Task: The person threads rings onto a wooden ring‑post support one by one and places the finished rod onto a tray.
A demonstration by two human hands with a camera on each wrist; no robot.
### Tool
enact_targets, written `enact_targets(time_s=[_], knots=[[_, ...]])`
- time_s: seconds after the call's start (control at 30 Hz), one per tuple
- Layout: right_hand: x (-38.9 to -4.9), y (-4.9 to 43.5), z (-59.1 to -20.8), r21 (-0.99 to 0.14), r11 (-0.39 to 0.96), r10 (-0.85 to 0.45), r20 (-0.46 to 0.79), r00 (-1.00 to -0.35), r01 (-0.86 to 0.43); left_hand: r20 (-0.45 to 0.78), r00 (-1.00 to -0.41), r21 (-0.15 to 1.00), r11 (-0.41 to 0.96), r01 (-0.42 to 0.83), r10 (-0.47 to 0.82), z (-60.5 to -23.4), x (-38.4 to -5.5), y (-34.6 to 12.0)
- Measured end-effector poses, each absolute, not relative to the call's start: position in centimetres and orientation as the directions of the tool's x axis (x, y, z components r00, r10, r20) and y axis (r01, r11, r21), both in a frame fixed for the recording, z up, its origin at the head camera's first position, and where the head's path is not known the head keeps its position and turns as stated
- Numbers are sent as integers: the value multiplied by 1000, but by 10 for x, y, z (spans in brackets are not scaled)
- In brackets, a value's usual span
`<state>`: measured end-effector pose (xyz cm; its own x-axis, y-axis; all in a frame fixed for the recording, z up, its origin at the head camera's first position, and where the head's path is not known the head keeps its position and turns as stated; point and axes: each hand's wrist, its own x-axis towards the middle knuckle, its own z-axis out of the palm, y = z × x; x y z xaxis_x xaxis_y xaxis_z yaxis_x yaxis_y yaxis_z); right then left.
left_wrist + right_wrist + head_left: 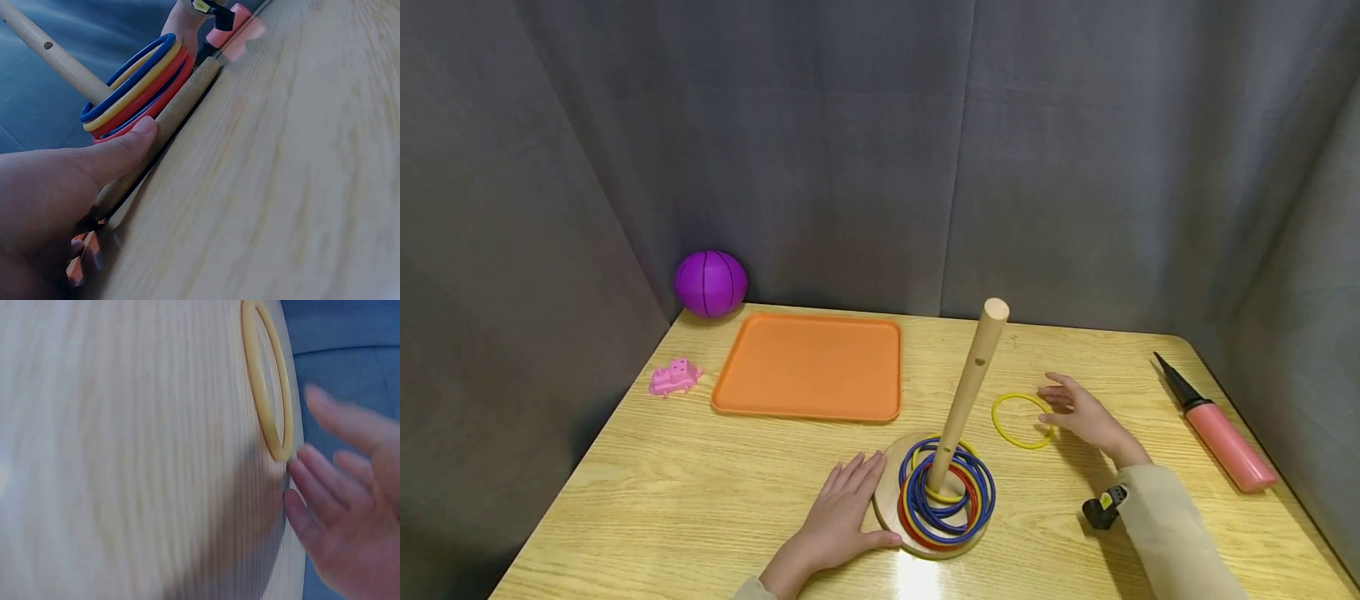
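Observation:
A wooden peg [967, 392] rises, leaning in the head view, from a round wooden base [889, 492]. Blue, red and yellow rings [985, 500] lie stacked round its foot. My left hand [842, 518] rests at the base's left edge, fingers straight, with the thumb [128, 145] along the rim in the left wrist view. To the right of the peg a single yellow ring [997, 422] lies flat on the table. My right hand [1086, 418] is at that ring's right side, fingers spread and loosely bent, the fingertips [300, 464] right by its edge in the right wrist view.
An orange tray [808, 367] lies at the back left, with a purple ball [711, 284] behind it and a small pink toy [674, 377] beside it. On the far right lies a pink hand pump [1228, 442] with a black nozzle. Grey curtains [820, 167] surround the wooden table [700, 500].

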<state>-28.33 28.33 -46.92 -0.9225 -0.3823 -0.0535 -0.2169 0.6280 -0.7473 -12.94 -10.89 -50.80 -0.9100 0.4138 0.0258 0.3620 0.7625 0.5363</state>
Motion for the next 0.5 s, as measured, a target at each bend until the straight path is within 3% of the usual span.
enact_targets(time_s=[0.17, 0.5], knots=[[-289, 276, -470, -661, 726, -268, -21, -963, -188, 34, -908, 536, 759, 369, 417, -509, -129, -109], [-301, 269, -475, -532, 831, -205, -24, -978, -161, 39, -908, 539, 756, 371, 418, -512, -130, -110]])
